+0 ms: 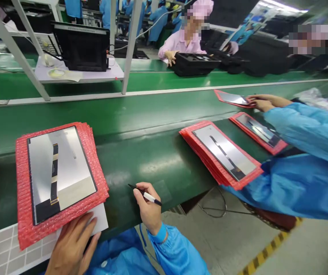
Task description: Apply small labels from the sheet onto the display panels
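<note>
In my right hand (150, 208) is a slim white-and-black pen (151, 198), pinched between thumb and fingers over the green work surface, its dark tip pointing left. My left hand (73, 244) lies with its fingers stretched out on a white sheet (102, 218), at the near edge of a stack of red bubble-wrap sheets (99, 179). On top of that stack rests a silver display panel (72, 164) with a dark flex cable (54, 168) down its back. A sheet of pale grid labels (6, 248) sticks out under the stack's lower left.
A second red stack with a panel (223, 149) stands to the right. Beside it, a co-worker's blue sleeve (309, 130) reaches to another panel (235, 98). A monitor (80, 47) sits on a shelf (78, 76) with metal posts. Across the line, a person handles a black tray (194, 65).
</note>
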Available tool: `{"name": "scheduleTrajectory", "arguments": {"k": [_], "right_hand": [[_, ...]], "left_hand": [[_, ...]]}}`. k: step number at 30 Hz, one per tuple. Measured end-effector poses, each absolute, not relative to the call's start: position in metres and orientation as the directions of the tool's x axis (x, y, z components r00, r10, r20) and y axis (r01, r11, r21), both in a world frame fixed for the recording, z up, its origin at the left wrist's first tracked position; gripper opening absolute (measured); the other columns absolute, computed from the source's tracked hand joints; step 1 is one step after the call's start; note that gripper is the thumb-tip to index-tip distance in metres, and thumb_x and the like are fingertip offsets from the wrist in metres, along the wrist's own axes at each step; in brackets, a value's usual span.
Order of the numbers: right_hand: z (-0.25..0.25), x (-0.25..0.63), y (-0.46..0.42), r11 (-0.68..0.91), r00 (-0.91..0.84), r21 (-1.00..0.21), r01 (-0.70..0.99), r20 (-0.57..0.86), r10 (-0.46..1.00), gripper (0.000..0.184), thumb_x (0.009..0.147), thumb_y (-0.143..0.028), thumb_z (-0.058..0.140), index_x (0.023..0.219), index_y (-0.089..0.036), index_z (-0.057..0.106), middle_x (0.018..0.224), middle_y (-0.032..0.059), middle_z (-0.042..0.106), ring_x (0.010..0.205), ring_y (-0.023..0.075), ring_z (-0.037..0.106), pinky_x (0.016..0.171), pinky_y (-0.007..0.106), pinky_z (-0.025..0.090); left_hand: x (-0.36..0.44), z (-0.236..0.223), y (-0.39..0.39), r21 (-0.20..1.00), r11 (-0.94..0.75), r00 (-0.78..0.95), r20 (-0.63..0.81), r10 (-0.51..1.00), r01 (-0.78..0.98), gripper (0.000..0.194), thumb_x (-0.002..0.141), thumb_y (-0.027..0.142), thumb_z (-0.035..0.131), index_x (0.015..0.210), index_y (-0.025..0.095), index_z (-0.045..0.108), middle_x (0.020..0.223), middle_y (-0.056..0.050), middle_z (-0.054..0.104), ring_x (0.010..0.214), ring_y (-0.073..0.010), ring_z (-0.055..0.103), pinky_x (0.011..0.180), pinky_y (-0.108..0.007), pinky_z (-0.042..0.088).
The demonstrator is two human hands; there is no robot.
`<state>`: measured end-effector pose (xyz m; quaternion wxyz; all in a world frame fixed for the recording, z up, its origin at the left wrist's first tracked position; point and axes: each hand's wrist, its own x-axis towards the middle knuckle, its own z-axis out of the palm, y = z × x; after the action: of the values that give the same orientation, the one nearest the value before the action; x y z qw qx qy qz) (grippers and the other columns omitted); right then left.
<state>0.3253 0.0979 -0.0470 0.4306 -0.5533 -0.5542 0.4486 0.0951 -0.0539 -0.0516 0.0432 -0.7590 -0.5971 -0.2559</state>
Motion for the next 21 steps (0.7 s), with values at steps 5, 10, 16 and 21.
{"name": "scheduleTrajectory", "arguments": {"k": [5,10,16,21], "right_hand": [[-0.051,0.329,0.098,0.044,-0.020,-0.969,0.242,0.040,0.999,0.014,0.090,-0.037,0.071,0.092,-0.022,0.071,0.079,0.0043,0.072,0.070,0.0220,0.070,0.063,0.032,0.055],[-0.050,0.331,0.098,0.096,-0.013,-0.954,0.284,0.096,0.995,0.015,0.091,-0.036,0.072,0.088,-0.022,0.073,0.075,0.0041,0.072,0.068,0.0224,0.070,0.062,0.032,0.056],[-0.050,0.329,0.097,0.137,-0.033,-0.936,0.325,0.134,0.990,0.016,0.091,-0.038,0.073,0.089,-0.022,0.076,0.075,0.0043,0.075,0.068,0.0224,0.071,0.063,0.032,0.057],[-0.041,0.327,0.095,0.268,-0.056,-0.916,0.298,0.263,0.963,0.014,0.090,-0.036,0.076,0.091,-0.023,0.080,0.086,0.0066,0.079,0.080,0.0253,0.075,0.076,0.038,0.061]], "left_hand": [[0.118,-0.040,-0.042,0.154,-0.372,0.314,0.305,0.899,0.915,0.049,0.101,0.030,0.062,0.149,0.018,0.057,0.156,-0.010,0.056,0.146,-0.0289,0.051,0.122,-0.042,0.040],[0.123,-0.038,-0.043,0.074,-0.362,0.345,0.178,0.922,0.929,0.059,0.102,0.039,0.061,0.157,0.024,0.048,0.164,-0.007,0.048,0.151,-0.0294,0.044,0.130,-0.047,0.028],[0.121,-0.041,-0.040,0.094,-0.344,0.325,0.174,0.930,0.934,0.051,0.104,0.043,0.058,0.152,0.025,0.055,0.162,-0.006,0.051,0.151,-0.0294,0.043,0.132,-0.048,0.015],[0.122,-0.043,-0.041,0.089,-0.336,0.321,0.149,0.935,0.938,0.057,0.102,0.044,0.060,0.156,0.029,0.049,0.161,-0.008,0.051,0.153,-0.0313,0.041,0.129,-0.052,0.017]]}}
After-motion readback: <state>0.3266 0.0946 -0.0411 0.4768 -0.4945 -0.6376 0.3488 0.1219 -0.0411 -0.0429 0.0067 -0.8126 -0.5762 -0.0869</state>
